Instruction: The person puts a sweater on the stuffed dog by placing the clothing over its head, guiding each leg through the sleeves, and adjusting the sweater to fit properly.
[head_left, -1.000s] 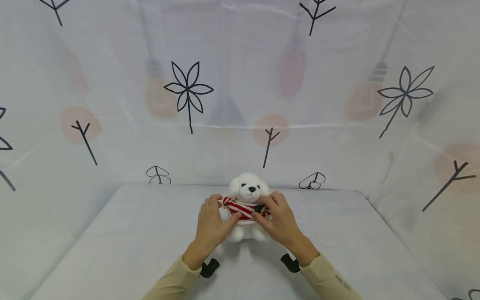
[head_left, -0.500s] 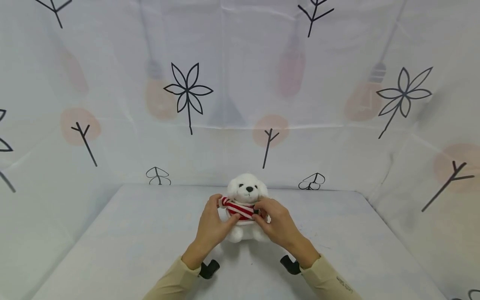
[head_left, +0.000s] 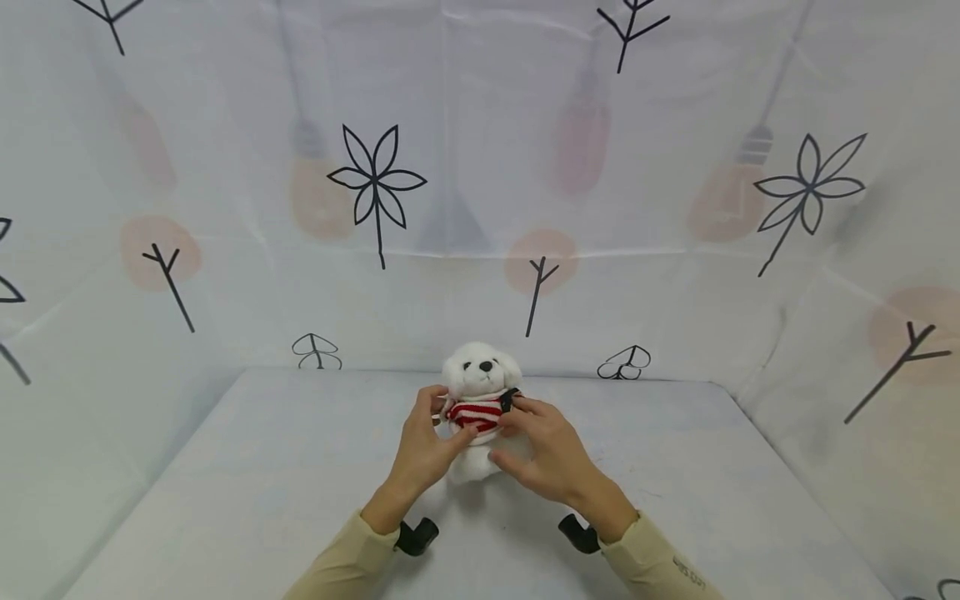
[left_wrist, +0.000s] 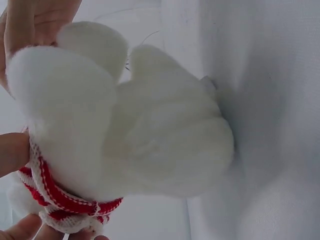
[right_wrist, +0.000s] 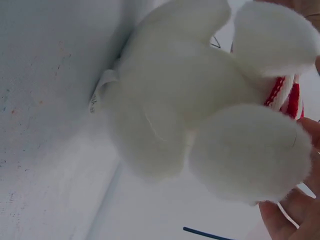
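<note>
A white plush dog (head_left: 480,371) in a red and white striped knitted sweater (head_left: 474,414) sits upright on the table, its head tilted. My left hand (head_left: 426,454) holds its side, the thumb across the sweater front and the fingers round the edge. My right hand (head_left: 551,450) is at its other side, fingers curled by the sweater beside a small black piece (head_left: 510,398) at the shoulder. The right thumb is lower, spread away, overlapping a leg. The left wrist view shows the sweater hem (left_wrist: 70,202) between left thumb and fingers. A white tag (right_wrist: 104,87) shows under the dog.
The white table (head_left: 300,467) reaches back to a white cloth backdrop (head_left: 465,308) printed with plants and bulbs. Black wrist pieces (head_left: 417,537) show by the beige sleeves (head_left: 345,558).
The plush dog has shifted left and turned, its head now tilted the other way. My right thumb has moved down off the sweater front. The left hand stays nearly in place.
</note>
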